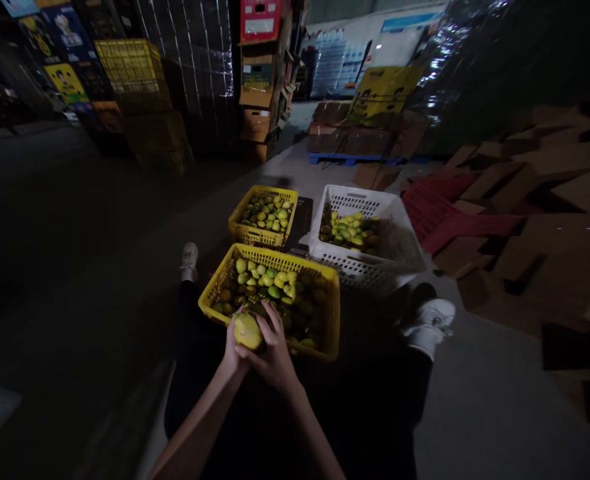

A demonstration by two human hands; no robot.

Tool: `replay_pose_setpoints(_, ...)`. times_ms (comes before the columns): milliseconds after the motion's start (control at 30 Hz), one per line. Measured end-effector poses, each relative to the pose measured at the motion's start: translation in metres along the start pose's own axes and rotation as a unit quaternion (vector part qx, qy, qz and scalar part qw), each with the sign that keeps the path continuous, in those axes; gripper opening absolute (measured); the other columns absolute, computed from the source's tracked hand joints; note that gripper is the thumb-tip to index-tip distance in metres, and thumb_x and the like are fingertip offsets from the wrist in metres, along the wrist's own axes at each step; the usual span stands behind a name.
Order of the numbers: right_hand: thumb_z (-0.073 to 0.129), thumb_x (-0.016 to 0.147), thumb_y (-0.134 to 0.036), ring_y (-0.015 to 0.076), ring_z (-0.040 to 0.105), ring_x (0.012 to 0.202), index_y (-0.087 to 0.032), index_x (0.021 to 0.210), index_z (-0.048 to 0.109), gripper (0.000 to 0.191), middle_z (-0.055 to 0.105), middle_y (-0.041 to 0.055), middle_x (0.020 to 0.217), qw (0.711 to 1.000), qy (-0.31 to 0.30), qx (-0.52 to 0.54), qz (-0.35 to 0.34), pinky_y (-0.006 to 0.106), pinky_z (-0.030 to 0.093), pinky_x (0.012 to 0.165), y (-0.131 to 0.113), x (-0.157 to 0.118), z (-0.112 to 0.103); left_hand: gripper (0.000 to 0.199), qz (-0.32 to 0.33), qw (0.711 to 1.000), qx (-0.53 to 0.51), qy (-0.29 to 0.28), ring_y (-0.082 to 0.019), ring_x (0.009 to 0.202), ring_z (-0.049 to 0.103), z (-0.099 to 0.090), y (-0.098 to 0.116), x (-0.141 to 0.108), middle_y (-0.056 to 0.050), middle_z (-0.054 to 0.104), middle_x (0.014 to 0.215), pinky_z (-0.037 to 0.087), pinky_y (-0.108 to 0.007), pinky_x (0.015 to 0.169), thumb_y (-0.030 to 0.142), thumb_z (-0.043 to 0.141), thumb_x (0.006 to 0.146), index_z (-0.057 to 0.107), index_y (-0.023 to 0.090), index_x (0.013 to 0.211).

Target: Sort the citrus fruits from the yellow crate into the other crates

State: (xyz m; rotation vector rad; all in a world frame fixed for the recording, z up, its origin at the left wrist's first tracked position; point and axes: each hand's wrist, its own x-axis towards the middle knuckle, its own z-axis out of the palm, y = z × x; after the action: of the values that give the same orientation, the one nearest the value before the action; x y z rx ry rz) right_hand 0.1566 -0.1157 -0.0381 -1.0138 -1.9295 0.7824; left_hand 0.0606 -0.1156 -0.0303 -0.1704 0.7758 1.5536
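A yellow-green fruit (pixel 248 331) is between my two hands, over the near edge of a large yellow crate (pixel 332 313). My left hand (pixel 232 347) wraps its left side. On its right side, my right hand (pixel 273 343) holds it with bent fingers. Yellow and green fruits (pixel 269 280) lie in the large crate, darker ones in shadow at its right. Behind it stands a smaller yellow crate (pixel 255 235) with similar fruits. A white crate (pixel 395 233) at the right rear has green and yellow fruits in its left part.
My shoes (pixel 432 320) rest on the floor either side of the crates. Flattened cardboard (pixel 549 247) and a red crate (pixel 432 213) lie at the right. Stacked boxes (pixel 257 80) and a blue pallet (pixel 349 159) stand at the back.
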Motion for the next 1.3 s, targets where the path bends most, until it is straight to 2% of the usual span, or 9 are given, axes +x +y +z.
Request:
replay_pose_setpoints(133,0.077,0.066,-0.043,0.0402,0.033,0.135,-0.019,0.126,0.057,0.068,0.048,0.0197,0.133,0.997,0.052,-0.029,-0.039,0.059,0.036,0.106,0.006,-0.009,0.011,0.02,0.066,0.997,0.026,-0.003,-0.017,0.074,0.066,-0.014,-0.001,0.001,-0.004,0.067,0.081,0.053,-0.023,0.066,0.025,0.066,0.077,0.063,0.018,0.096)
replay_pose_setpoints(233,0.076,0.07,-0.037,0.0348,0.049,0.122,-0.027,0.128,0.055,0.063,0.055,0.0144,0.121,0.99,0.11,-0.022,-0.081,0.055,0.045,0.098,0.014,-0.015,0.012,0.024,0.032,0.995,0.09,-0.033,-0.021,0.083,0.067,-0.016,0.003,0.007,-0.005,0.068,0.089,0.055,-0.027,0.069,0.032,0.063,0.081,0.062,0.019,0.102)
replay_pose_setpoints(333,0.075,0.072,-0.037,0.0295,0.058,0.106,-0.028,0.127,0.054,0.06,0.057,0.012,0.114,0.984,0.171,-0.004,-0.058,0.048,0.052,0.089,0.019,-0.018,0.002,0.031,-0.001,0.991,0.123,-0.058,-0.022,0.085,0.067,-0.008,0.013,0.014,-0.007,0.068,0.092,0.055,-0.03,0.074,0.029,0.07,0.076,0.061,0.018,0.103)
replay_pose_setpoints(500,0.074,0.074,-0.036,0.0275,0.061,0.1,-0.02,0.119,0.058,0.051,0.06,0.0126,0.109,0.975,0.219,0.012,0.027,0.044,0.052,0.088,0.021,-0.01,-0.026,0.051,0.185,0.949,0.239,-0.089,-0.017,0.102,0.06,0.001,0.031,0.01,-0.003,0.064,0.106,0.047,-0.022,0.088,0.007,0.081,0.059,0.062,0.02,0.105)
replay_pose_setpoints(667,0.071,0.075,-0.042,0.0302,0.06,0.104,-0.019,0.12,0.059,0.052,0.062,0.0143,0.112,0.962,0.271,-0.015,0.034,0.049,0.05,0.091,0.02,-0.006,-0.034,0.047,0.251,0.916,0.297,-0.099,-0.025,0.12,0.05,0.004,0.038,-0.003,-0.007,0.06,0.11,0.043,-0.027,0.097,0.0,0.082,0.051,0.069,0.019,0.093)
replay_pose_setpoints(833,0.069,0.078,-0.039,0.03,0.06,0.105,-0.021,0.122,0.058,0.049,0.063,0.0142,0.114,0.964,0.263,-0.012,0.022,0.048,0.05,0.092,0.02,-0.008,-0.029,0.046,0.293,0.889,0.338,-0.092,-0.026,0.127,0.045,0.007,0.036,-0.012,-0.006,0.059,0.11,0.037,-0.029,0.106,0.003,0.085,0.05,0.072,0.021,0.091)
replay_pose_setpoints(1000,0.078,0.066,-0.035,0.0306,0.061,0.107,-0.021,0.119,0.056,0.059,0.065,0.0139,0.116,0.951,0.242,0.164,0.103,0.046,0.051,0.091,0.015,-0.012,-0.027,0.059,0.257,0.909,0.31,-0.109,-0.023,0.125,0.049,0.007,0.032,-0.017,-0.004,0.062,0.112,0.04,-0.026,0.102,0.003,0.086,0.047,0.067,0.024,0.099)
replay_pose_setpoints(1167,0.075,0.066,-0.035,0.0252,0.066,0.092,-0.02,0.104,0.062,0.044,0.071,0.0075,0.1,0.865,0.191,0.414,0.212,0.037,0.053,0.08,0.01,-0.008,-0.032,0.045,0.091,0.955,0.237,-0.154,-0.018,0.088,0.065,-0.001,0.026,-0.014,-0.004,0.067,0.091,0.051,-0.025,0.079,0.016,0.085,0.058,0.064,0.017,0.098)
replay_pose_setpoints(1300,0.067,0.068,-0.047,0.0248,0.067,0.083,-0.02,0.095,0.066,0.038,0.072,0.008,0.094,0.792,0.212,0.503,0.273,0.038,0.055,0.075,0.014,-0.001,-0.035,0.037,-0.033,0.979,0.164,-0.113,-0.019,0.084,0.069,-0.006,0.026,-0.009,-0.007,0.071,0.094,0.056,-0.03,0.08,0.017,0.074,0.073,0.063,0.015,0.109)
